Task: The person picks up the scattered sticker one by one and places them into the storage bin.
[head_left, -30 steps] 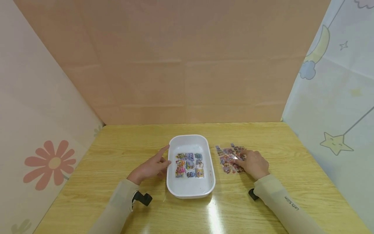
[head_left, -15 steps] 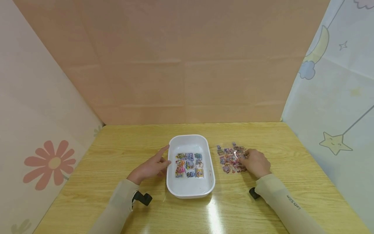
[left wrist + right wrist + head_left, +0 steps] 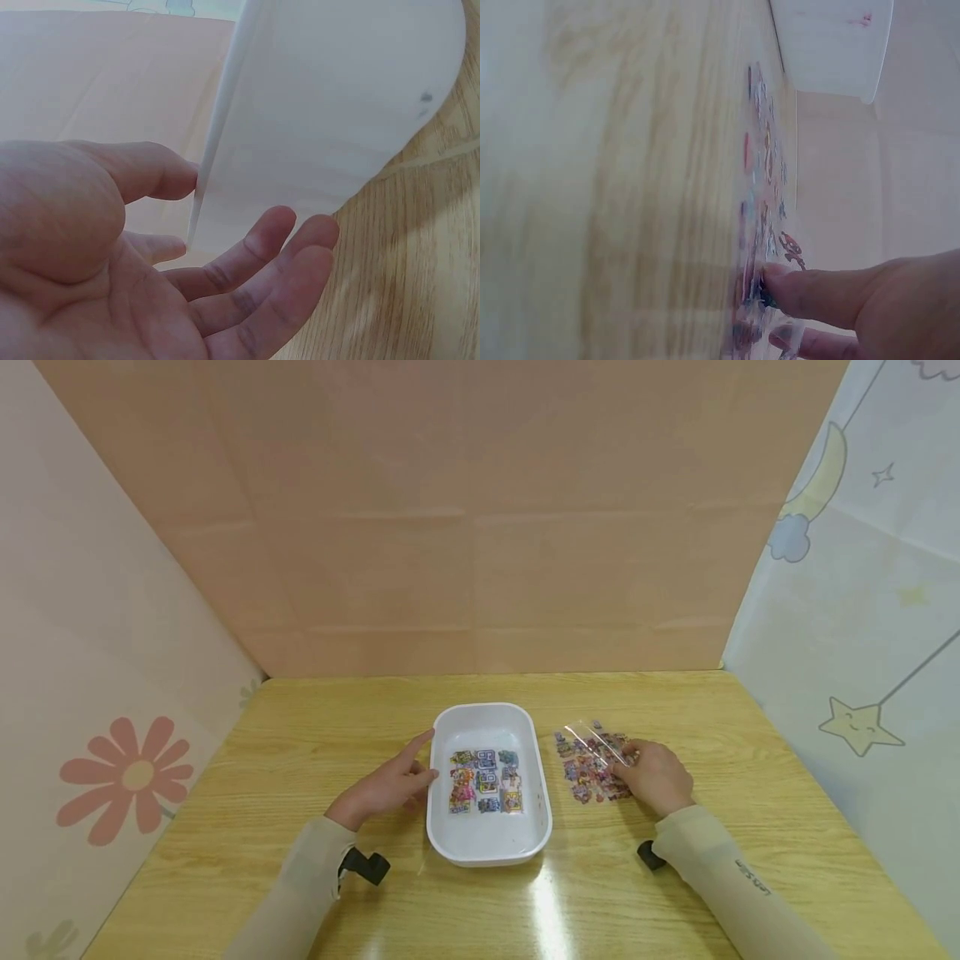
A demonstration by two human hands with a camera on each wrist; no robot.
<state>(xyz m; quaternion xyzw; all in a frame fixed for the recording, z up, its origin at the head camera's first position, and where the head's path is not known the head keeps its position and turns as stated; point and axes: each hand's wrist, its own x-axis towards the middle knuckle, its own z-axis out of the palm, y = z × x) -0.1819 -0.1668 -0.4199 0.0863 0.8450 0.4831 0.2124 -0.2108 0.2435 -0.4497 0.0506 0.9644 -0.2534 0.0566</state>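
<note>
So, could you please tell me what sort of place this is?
It looks like a small partitioned workspace, perhaps a booth set up for recording: a wood-grain table stands before a creased peach backdrop, with pale side panels printed with a flower and a smiling star.

A pale yellow-brown worktop with wood grain (image 3: 330,718) carries everything, its grain running mostly from side to side and a bright streak of reflected light shining near its front. Directly on it, around the middle, stands a white, deep-walled, round-cornered rectangular tray (image 3: 490,862), upright. Just beside the tray's right side, clear plastic sheets printed with small multicoloured figures (image 3: 583,792) lie overlapping on the wood.
</note>
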